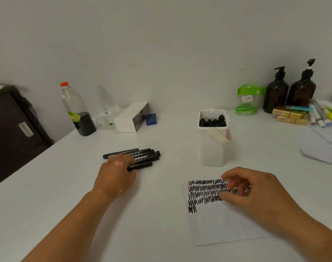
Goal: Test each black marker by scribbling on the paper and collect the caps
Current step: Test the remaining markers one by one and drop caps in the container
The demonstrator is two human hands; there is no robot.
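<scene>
Table [161, 233]: L edge runs diagonally to the back wall; bare room along the front edge & btwn markers [142, 155] and paper [223, 225]. L hand [115, 176] lies on the marker pile, left of centre, fingers over the barrels; can't tell if it grips one. R hand [255, 191] is over the paper's scribbles, front-right, fingers loosely curled, nothing seen in it. Caps [212, 122] sit in tub [212, 148] behind the paper. Fingertips blurred; R hand hides the scribbles' right end.

Bare left hand [116, 178] on bare left forearm [72, 224]; bare right hand [252, 190] on bare right forearm [312, 229]. Small bright patch shows on the left hand's back.
</scene>
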